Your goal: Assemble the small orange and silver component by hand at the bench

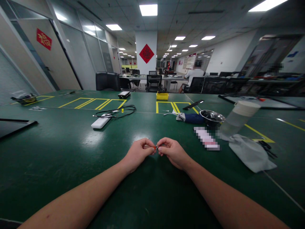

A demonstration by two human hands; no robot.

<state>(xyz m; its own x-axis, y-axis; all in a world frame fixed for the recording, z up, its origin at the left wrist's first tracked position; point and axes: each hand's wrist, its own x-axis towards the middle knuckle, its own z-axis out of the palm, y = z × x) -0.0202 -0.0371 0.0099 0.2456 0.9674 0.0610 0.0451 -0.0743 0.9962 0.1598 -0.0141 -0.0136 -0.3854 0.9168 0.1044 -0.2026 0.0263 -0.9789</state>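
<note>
My left hand (138,153) and my right hand (172,151) meet over the middle of the green table (71,149), knuckles up. Both pinch one tiny part (155,147) between thumb and fingertips; it shows a red-orange end on the left and a pale metallic end on the right. The part is too small to name. Both forearms reach in from the bottom edge of the head view.
To the right lie a grey cloth (251,152), a clear plastic container (238,119) on its side, a metal bowl (212,116) and a dark blue roll (194,118). A white power bank (101,121) with black cable lies left of centre. A yellow box (162,95) sits farther back. A person sits at a far desk.
</note>
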